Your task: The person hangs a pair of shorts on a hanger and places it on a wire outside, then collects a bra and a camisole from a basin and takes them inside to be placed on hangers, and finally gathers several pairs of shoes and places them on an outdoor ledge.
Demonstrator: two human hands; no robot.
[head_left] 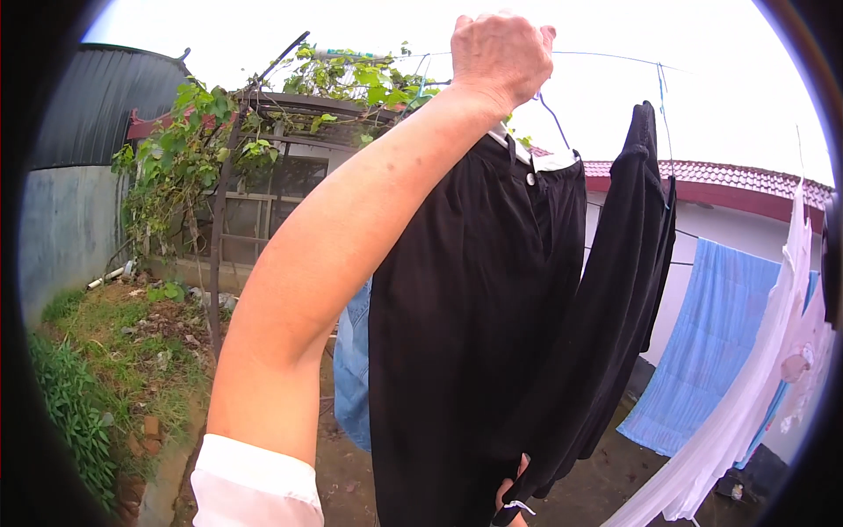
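My left hand (pixel 500 57) is raised high, its fingers closed at the top of a wire hanger (pixel 553 121) near the clothesline. From this hanger hang black trousers (pixel 465 307) with a pale button at the waistband and white lining showing. Beside them on the right hangs a black, velvety garment (pixel 606 307), its lower part slanting toward me. At the bottom, my right hand (pixel 511 501) shows only in part, closed around this garment's lower end, where a white string shows. Black cloth hides most of its fingers.
A light-blue denim piece (pixel 353 369) hangs behind the trousers. Farther right hang a blue towel (pixel 702 342) and a white sheer cloth (pixel 755 395). The clothesline (pixel 615 58) crosses overhead. At left, a metal frame (pixel 219 237) carries a leafy vine (pixel 180 149) over grass.
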